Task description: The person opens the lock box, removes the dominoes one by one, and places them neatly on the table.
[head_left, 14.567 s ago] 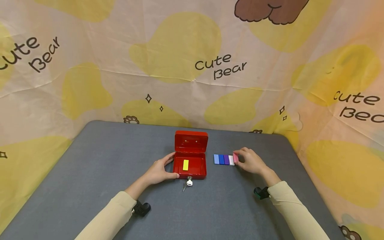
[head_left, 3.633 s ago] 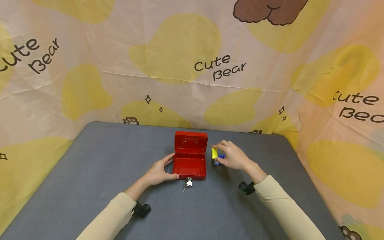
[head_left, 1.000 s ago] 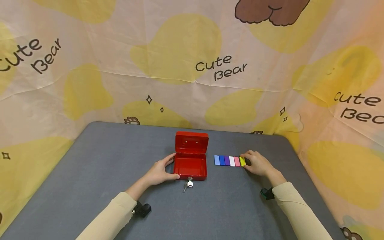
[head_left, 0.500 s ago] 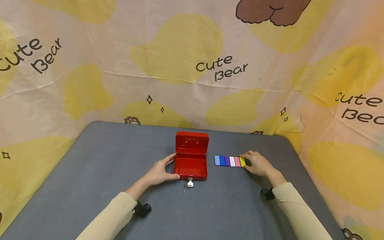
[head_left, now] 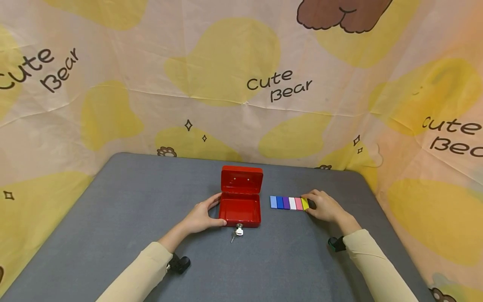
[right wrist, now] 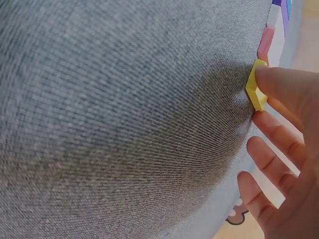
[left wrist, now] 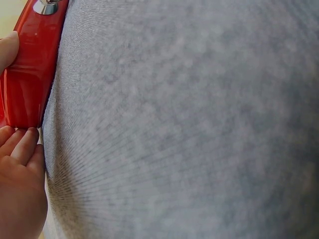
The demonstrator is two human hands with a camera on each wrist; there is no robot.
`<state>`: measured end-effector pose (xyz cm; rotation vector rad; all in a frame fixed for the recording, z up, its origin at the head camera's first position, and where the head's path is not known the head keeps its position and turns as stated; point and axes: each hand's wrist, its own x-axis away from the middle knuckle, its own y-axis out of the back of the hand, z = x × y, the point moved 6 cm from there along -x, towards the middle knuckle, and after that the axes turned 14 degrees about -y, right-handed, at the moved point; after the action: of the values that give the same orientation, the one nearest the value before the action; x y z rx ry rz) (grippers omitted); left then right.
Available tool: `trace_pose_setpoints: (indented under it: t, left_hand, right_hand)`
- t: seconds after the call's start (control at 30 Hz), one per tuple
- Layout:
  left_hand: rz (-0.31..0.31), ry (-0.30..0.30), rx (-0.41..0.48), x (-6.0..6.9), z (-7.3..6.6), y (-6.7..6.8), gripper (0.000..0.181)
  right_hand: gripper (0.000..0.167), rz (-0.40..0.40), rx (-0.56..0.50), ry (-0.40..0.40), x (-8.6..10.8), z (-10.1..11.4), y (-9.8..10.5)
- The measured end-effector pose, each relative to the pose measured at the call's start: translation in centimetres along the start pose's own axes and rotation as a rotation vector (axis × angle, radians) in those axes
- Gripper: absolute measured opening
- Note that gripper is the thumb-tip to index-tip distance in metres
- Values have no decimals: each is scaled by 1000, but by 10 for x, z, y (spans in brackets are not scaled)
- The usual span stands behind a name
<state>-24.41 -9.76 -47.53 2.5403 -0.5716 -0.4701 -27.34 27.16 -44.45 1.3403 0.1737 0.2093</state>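
Observation:
A red metal cash box point(head_left: 240, 209) with its lid raised stands mid-table; its inside is bare. My left hand point(head_left: 200, 217) holds its left side, thumb at the front corner and fingers along the side wall. Keys point(head_left: 238, 230) hang from the front lock. To the right lies a row of flat domino-like blocks: light blue point(head_left: 273, 202), blue point(head_left: 279, 202), purple point(head_left: 286, 203), white point(head_left: 292, 203), pink point(head_left: 298, 204) and a yellow block point(right wrist: 255, 85). Thumb and fingers of my right hand point(head_left: 323, 206) pinch the yellow block at the right end, slightly tilted.
The grey cloth-covered table point(head_left: 143, 201) reaches back to a hanging sheet point(head_left: 211, 63) printed with bears and yellow patches. Black wrist cameras point(head_left: 179, 264) are strapped below both sleeves.
The pink block was set in the row first. The yellow block has left the box and been carried right to the row's end. Over the last second almost nothing moves.

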Motion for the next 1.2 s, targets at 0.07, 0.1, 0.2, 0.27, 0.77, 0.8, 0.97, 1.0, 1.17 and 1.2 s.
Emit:
trace_pose_setpoints:
  t: [0.07, 0.1, 0.2, 0.27, 0.77, 0.8, 0.97, 1.0, 1.17, 1.2]
  left_hand:
    - [1, 1, 2, 0, 0, 0, 89]
    - [1, -2, 3, 0, -1, 0, 89]
    - [1, -2, 4, 0, -1, 0, 89]
    - [2, 1, 4, 0, -1, 0, 89]
    - [6, 5, 4, 0, 1, 1, 90]
    - [8, 10, 2, 1, 1, 1, 90]
    - [13, 13, 3, 0, 3, 0, 91]
    - [14, 13, 5, -1, 3, 0, 92]
    - [29, -24, 43, -2, 0, 2, 93]
    - [31, -29, 50, -2, 0, 4, 93]
  right_hand:
    - [43, 5, -6, -1, 0, 0, 0]
    - [44, 9, -10, -3, 0, 0, 1]
    - [43, 14, -18, -7, 0, -1, 2]
    - [43, 11, -24, -7, 0, -2, 3]
    - [41, -24, -17, -38, -4, 3, 9]
    - [40, -25, -12, -42, -5, 3, 9]
    - [39, -43, -3, -41, -9, 11, 12]
    - [39, -47, -4, -39, -9, 13, 13]
    - [39, -67, -4, -19, -11, 23, 18]
    - [39, -71, -3, -13, -11, 25, 19]
